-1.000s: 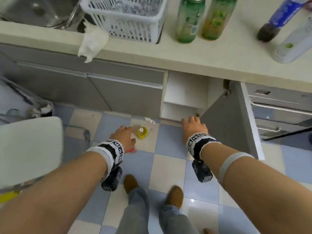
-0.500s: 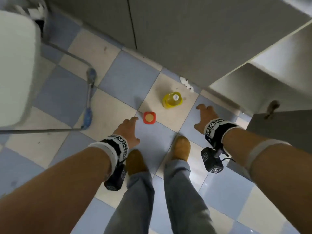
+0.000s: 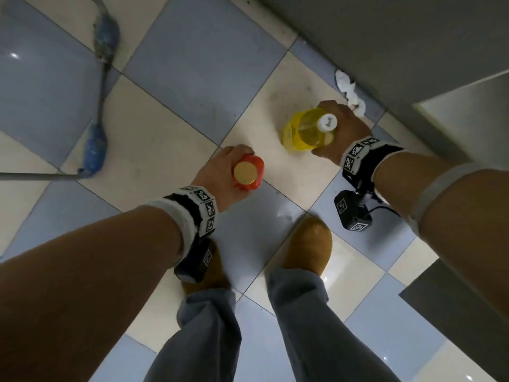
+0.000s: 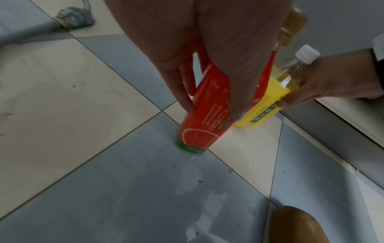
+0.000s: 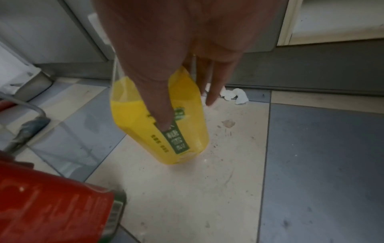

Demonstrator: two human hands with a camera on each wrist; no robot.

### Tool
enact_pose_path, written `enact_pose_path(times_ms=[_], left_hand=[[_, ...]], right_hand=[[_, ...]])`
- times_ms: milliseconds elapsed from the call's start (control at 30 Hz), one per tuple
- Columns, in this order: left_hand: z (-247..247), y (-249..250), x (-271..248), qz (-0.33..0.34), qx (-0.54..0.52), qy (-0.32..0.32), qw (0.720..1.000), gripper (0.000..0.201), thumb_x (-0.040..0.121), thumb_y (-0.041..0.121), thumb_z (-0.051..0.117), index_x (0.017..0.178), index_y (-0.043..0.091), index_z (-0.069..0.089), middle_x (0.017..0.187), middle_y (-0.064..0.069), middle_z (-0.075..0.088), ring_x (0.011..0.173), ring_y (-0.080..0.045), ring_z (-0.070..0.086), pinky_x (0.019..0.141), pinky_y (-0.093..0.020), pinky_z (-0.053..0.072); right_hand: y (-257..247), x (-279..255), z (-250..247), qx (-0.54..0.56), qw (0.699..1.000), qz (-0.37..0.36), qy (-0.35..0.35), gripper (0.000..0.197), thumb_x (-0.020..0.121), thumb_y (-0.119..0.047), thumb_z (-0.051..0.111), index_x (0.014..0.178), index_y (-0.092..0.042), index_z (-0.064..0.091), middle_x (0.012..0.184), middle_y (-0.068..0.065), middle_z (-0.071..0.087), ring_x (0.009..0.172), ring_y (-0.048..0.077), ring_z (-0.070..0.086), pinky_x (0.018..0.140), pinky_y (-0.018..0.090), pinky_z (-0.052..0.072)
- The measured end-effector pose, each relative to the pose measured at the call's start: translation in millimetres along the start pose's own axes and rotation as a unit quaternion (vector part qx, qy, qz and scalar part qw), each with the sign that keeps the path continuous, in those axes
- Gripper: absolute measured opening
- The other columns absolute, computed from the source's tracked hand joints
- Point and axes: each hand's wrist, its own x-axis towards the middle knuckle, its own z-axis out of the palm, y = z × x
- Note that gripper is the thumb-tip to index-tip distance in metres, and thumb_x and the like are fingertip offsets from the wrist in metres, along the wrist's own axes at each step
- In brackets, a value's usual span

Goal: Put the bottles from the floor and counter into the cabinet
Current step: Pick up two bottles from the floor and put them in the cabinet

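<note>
Red bottle (image 3: 249,172): stands upright on the tiled floor (image 3: 192,62), gold cap up, just in front of my left shoe.
Left hand (image 3: 220,175): I have it round the red bottle's upper body; in the left wrist view the fingers (image 4: 185,92) run down one side of the label and the thumb down the other, closed on it.
Yellow bottle (image 3: 305,130): upright on a pale tile, white cap up, near the red one but not touching it.
Right hand (image 3: 344,128): wraps the yellow bottle at its shoulder; in the right wrist view one finger lies along the label and two hang straight behind it.
Cabinet (image 3: 468,117): its pale open inside shows at the right edge, near the yellow bottle.
Doing it well: I judge both grips sit high, so I would firm them, then lift straight up and keep the bottles apart.
Watch for: crumpled tissue (image 3: 349,92) beside my right hand, and the metal leg (image 3: 96,133) to the left.
</note>
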Motion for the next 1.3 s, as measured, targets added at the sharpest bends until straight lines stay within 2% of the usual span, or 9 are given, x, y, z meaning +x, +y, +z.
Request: enact_pose_path(times_ms=[300,400,500,600,733,833,1000,1166,1300], left_hand=[[-45.6,70.7,-46.5,-0.030,0.053,0.006,0.998,0.067,0.066,0.021,0.087,0.128,0.020,0.060,0.120,-0.008,0.066,0.106,-0.032,0.065,0.094,-0.043,0.053],[-68.3,125.7,-73.1,0.005,0.061,-0.004,0.998,0.068,0.064,0.023,0.086,0.126,0.022,0.060,0.117,-0.006,0.066,0.104,-0.030,0.065,0.091,-0.038,0.052],[-88.5,197.8,-94.2,0.064,0.059,-0.040,0.995,0.068,0.062,0.029,0.088,0.124,0.028,0.059,0.114,0.001,0.064,0.103,-0.023,0.064,0.089,-0.035,0.052],[-102.2,276.6,-112.3,0.136,0.046,-0.067,0.987,0.070,0.061,0.033,0.090,0.123,0.032,0.057,0.116,0.005,0.064,0.104,-0.019,0.063,0.093,-0.035,0.052],[-95.4,381.1,-125.2,0.214,0.044,-0.060,0.974,0.069,0.056,0.046,0.088,0.115,0.039,0.054,0.110,0.013,0.067,0.099,-0.013,0.066,0.089,-0.031,0.053],[-69.9,448.0,-120.7,0.272,0.047,-0.052,0.960,0.071,0.055,0.048,0.086,0.117,0.034,0.053,0.112,0.006,0.070,0.102,-0.020,0.067,0.089,-0.038,0.055],[-15.8,528.1,-94.0,0.313,0.012,-0.040,0.949,0.067,0.061,0.038,0.090,0.119,0.031,0.055,0.116,0.005,0.069,0.106,-0.021,0.065,0.093,-0.037,0.054],[28.3,576.2,-33.8,0.310,-0.017,-0.017,0.950,0.072,0.065,0.034,0.089,0.127,0.029,0.055,0.122,0.002,0.069,0.109,-0.020,0.065,0.099,-0.036,0.052],[45.5,611.8,5.9,0.341,-0.010,0.012,0.940,0.067,0.071,0.038,0.085,0.129,0.027,0.055,0.117,-0.001,0.071,0.099,-0.023,0.067,0.093,-0.033,0.054]], right_hand=[[-6.3,-108.7,-46.4,0.078,0.985,0.147,0.041,0.073,0.048,-0.066,0.074,0.104,-0.025,0.054,0.100,-0.002,0.060,0.087,0.020,0.066,0.077,0.036,0.056],[-1.2,-171.3,-95.3,0.148,0.965,0.201,0.076,0.081,0.048,-0.073,0.078,0.112,-0.030,0.054,0.106,-0.007,0.059,0.090,0.012,0.063,0.084,0.034,0.056],[-3.5,-242.0,-157.1,0.195,0.930,0.266,0.159,0.085,0.055,-0.055,0.081,0.128,-0.027,0.048,0.122,0.000,0.054,0.104,0.019,0.059,0.096,0.040,0.051],[2.4,-296.9,-211.8,0.240,0.881,0.299,0.278,0.089,0.045,-0.057,0.073,0.123,-0.022,0.051,0.117,0.005,0.058,0.105,0.025,0.063,0.092,0.043,0.054],[33.8,-350.9,-273.0,0.302,0.827,0.305,0.363,0.056,0.058,-0.038,0.085,0.107,-0.024,0.063,0.096,-0.003,0.068,0.087,-0.001,0.069,0.078,0.022,0.058],[53.3,-372.9,-310.8,0.348,0.769,0.307,0.440,0.058,0.067,-0.024,0.087,0.118,-0.013,0.062,0.105,0.001,0.070,0.086,0.002,0.066,0.077,0.011,0.052],[94.7,-371.1,-342.5,0.401,0.725,0.269,0.490,0.055,0.072,-0.001,0.083,0.120,0.003,0.055,0.099,-0.006,0.065,0.068,-0.026,0.059,0.061,-0.003,0.043],[133.7,-322.9,-366.5,0.274,0.749,0.371,0.476,0.075,0.054,-0.055,0.079,0.118,-0.021,0.059,0.111,0.001,0.068,0.093,0.018,0.069,0.083,0.037,0.058],[156.1,-285.6,-390.4,0.219,0.763,0.431,0.429,0.070,0.076,-0.058,0.069,0.125,-0.013,0.050,0.119,0.008,0.058,0.098,0.032,0.066,0.080,0.038,0.052]])
